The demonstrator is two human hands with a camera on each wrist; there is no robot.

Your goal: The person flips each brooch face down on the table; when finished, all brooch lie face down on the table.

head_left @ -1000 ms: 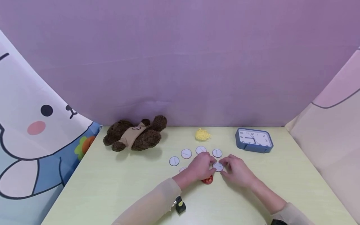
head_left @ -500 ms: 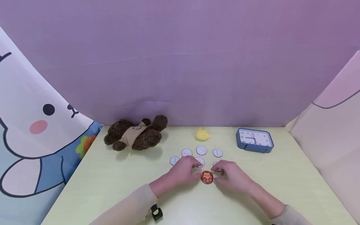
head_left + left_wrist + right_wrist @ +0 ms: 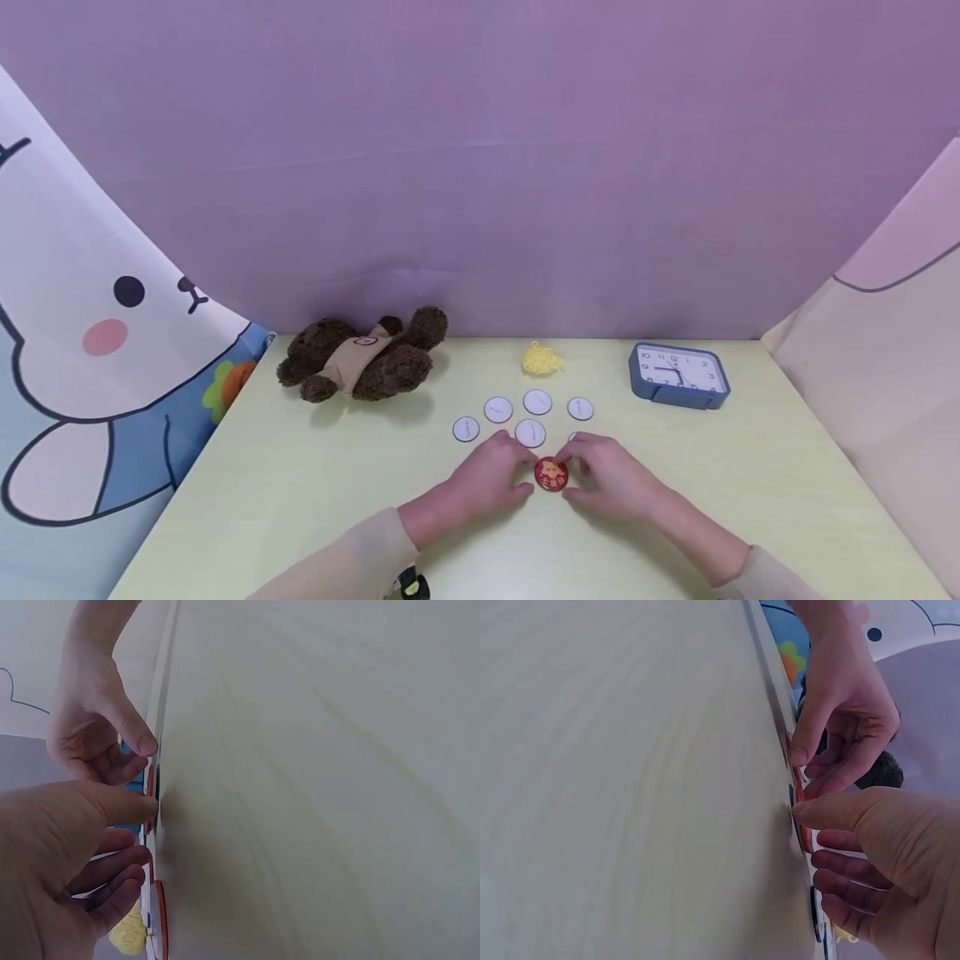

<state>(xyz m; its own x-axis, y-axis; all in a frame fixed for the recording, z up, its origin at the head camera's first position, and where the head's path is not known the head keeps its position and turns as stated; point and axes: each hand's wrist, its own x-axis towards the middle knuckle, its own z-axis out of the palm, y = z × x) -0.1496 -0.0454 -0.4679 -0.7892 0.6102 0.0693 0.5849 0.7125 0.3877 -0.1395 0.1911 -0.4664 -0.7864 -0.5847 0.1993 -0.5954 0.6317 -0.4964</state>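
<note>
A round red pin badge [image 3: 551, 477] with a yellow figure lies face up on the table between both hands. My right hand [image 3: 617, 477] pinches its right side, index fingertip over the top edge and thumb at the lower right. Beside its left edge is my left hand [image 3: 486, 475], thumb and fingers spread apart and bent, with a narrow gap to the badge in the head view. In the right wrist view the right thumb [image 3: 829, 810] is at the badge's rim. Several white badge backs [image 3: 530, 433] with thin pins lie just beyond; one is mostly hidden behind the right hand.
A brown teddy bear [image 3: 367, 357] in a beige shirt lies at the back left of the table [image 3: 247, 500]. A yellow yarn bundle [image 3: 541, 360] sits at the back middle, and a blue clock [image 3: 678, 375] at the back right. A purple cloth [image 3: 480, 167] hangs behind.
Both hands have let go of a white badge back at the right and come nearer to me, around the red badge. The left hand moved left, and the right fingers closed on the red badge.
</note>
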